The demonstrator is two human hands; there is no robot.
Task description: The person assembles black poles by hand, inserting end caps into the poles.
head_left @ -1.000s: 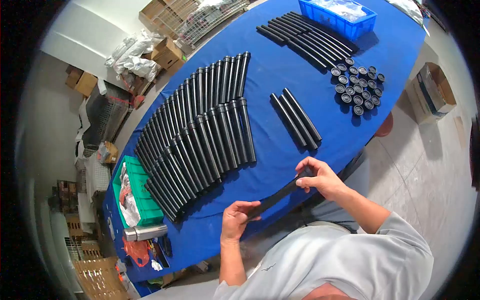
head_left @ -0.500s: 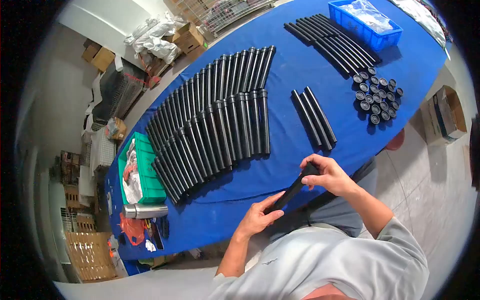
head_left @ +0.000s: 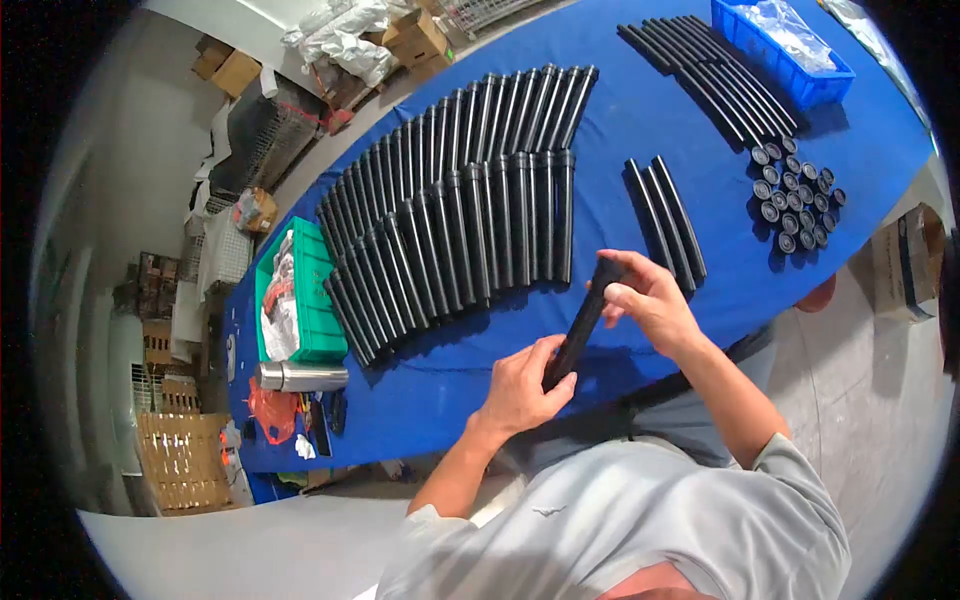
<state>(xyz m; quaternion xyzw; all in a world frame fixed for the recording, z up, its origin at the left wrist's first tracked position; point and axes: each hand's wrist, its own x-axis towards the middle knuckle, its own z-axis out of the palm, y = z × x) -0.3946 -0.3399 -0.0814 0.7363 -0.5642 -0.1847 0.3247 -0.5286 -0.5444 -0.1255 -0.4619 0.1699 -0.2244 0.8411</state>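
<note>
- In left hand (head_left: 520, 393), wrapped by curled fingers and thumb at the near end, and in right hand (head_left: 655, 305), pinched between thumb and fingertips at the far end: tube (head_left: 580, 328), aslant over the near table edge, presumably gripped at both ends for steadiness.
- Spread beneath, under blue cloth: table (head_left: 610, 120), perhaps covered against scratches.
- Laid in two fanned rows, thick ends pointing away: collared tubes (head_left: 507, 220), likely aligned for easy counting.
- Left of the rows: green bin (head_left: 322, 310), seemingly placed aside to leave working room.
- At the far right: blue bin (head_left: 820, 92), holding clear plastic.
- Packed just beside it: bare tubes (head_left: 720, 80), probably grouped against rolling.
- Just beyond right hand: three tubes (head_left: 667, 222), apparently within easy reach.
- Lying below green bin: flask (head_left: 300, 377), seemingly out of the way.
- Clustered near bare tubes: discs (head_left: 794, 200), perhaps gathered against straying.
</note>
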